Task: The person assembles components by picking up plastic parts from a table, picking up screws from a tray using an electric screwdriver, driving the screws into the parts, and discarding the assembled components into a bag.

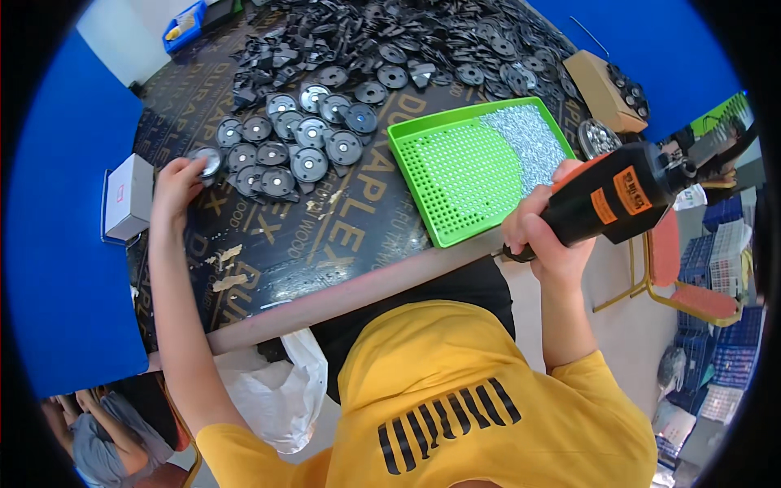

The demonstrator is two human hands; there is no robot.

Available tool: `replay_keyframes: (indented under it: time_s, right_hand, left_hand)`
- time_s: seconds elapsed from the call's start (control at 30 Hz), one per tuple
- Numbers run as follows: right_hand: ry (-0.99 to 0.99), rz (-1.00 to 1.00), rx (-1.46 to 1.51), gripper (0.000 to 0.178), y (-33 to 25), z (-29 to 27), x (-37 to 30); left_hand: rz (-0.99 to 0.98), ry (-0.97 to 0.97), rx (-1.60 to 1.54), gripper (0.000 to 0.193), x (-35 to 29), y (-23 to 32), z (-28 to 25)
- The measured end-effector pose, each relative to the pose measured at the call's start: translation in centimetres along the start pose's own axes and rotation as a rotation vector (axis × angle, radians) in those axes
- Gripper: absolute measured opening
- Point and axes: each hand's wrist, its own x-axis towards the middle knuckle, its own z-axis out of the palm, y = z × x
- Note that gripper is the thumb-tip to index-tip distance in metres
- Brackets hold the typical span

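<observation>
At the left, can see a white box (128, 200) beside a blue panel (69, 268); farther up, a small blue bin (187, 24). Lower, can notice a white plastic bag (285, 397) and, toward the left corner, a person (122, 433) in grey top. At the right, can find a red chair (704, 302) near stacked baskets (727, 259).

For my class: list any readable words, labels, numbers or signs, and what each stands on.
Wording not copied here; places only.
Black tabletop: large gold lettering, partly readable.
Black tool: two orange labels, dark characters, too small to read surely.
White box: red mark, too small.
Yellow shirt: black bars, no clear letters.
</observation>
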Motion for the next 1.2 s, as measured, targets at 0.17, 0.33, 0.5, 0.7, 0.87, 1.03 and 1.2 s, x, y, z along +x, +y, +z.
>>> replay_keyframes:
  time_s: [0.17, 0.33, 0.5, 0.7, 0.87, 1.03, 1.2]
  right_hand:
    - [-0.104, -0.113, 0.074, 0.038, -2.8, -0.1, 1.8]
    - [-0.17, -0.257, 0.101, 0.057, -1.1, 0.9, 5.2]
    - [-0.046, -0.139, 0.123, 0.017, 1.5, 3.9, 7.3]
    - [0.014, -0.137, 0.1, 0.017, 3.1, 4.8, 7.3]
    - [-0.015, -0.149, -0.026, 0.024, 3.1, 4.7, 7.4]
    - [-0.021, -0.139, -0.016, 0.023, 3.2, 4.7, 7.5]
    - [-0.015, -0.127, -0.003, 0.023, 3.2, 4.8, 7.4]
  left_hand:
    - [0.068, -0.129, -0.538, 0.011, -7.6, 3.6, 0.2]
    - [-0.119, -0.408, -0.838, 0.021, -15.4, 4.3, 9.5]
    - [-0.285, -0.477, -1.052, 0.017, -16.4, 3.2, 15.0]
    - [-0.274, -0.606, -1.052, 0.016, -16.6, 3.7, 15.9]
    - [-0.237, -0.613, -1.016, 0.021, -16.8, 3.2, 15.9]
    - [-0.243, -0.596, -1.029, 0.03, -17.1, 3.4, 16.0]
    - [-0.233, -0.596, -1.022, 0.031, -17.1, 3.2, 16.0]
